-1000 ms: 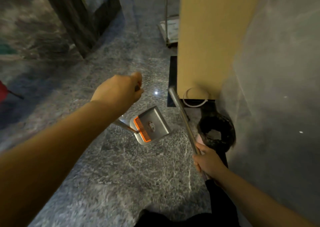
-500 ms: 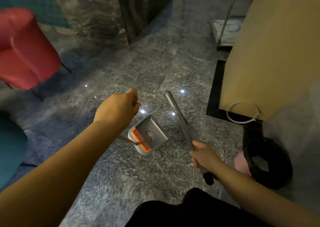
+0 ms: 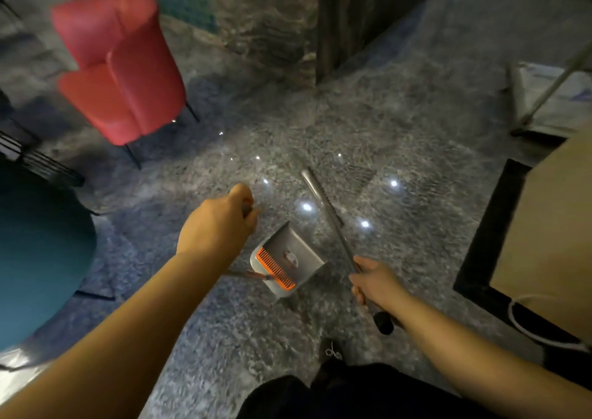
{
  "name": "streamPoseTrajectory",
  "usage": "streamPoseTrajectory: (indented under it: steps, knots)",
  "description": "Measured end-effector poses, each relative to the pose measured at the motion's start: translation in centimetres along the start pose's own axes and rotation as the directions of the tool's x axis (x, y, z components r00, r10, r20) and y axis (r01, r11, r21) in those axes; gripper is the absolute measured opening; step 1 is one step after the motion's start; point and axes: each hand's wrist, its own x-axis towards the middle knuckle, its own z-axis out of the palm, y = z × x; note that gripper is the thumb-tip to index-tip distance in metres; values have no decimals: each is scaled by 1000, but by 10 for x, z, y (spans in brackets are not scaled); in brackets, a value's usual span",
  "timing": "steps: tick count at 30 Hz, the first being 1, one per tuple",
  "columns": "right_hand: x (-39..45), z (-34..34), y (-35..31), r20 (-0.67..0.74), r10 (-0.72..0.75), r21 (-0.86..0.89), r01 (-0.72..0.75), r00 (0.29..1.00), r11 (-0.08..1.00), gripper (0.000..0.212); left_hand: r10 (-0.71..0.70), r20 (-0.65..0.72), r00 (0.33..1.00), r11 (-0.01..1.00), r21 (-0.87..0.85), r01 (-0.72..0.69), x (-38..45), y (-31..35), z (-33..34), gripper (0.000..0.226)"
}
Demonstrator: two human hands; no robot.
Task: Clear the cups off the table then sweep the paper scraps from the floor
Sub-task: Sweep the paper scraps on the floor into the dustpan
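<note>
Hanging above the grey floor (image 3: pixel 400 137), the dustpan (image 3: pixel 286 260) is gripped by its handle in the left hand (image 3: pixel 217 226); a metal pole (image 3: pixel 330 220) is clasped by the right hand (image 3: pixel 376 282).

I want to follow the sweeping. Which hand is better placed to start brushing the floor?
Right, probably. The right hand grips the long metal broom handle, which slants forward. The left hand is occupied holding the dustpan by its handle. No scraps show on the floor.
</note>
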Motion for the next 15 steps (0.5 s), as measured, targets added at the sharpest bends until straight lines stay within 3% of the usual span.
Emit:
streamPoseTrajectory:
  steps: [7, 15]
  knots:
    - [107, 9, -134, 63, -42, -87, 48, 997, 995, 55, -149, -83, 985, 988, -62, 145, 114, -33, 2, 15]
    - [230, 61, -258, 65, -117, -70, 121, 991, 990, 49, -209, -114, 971, 963, -198, 184, 272, -100, -5, 14]
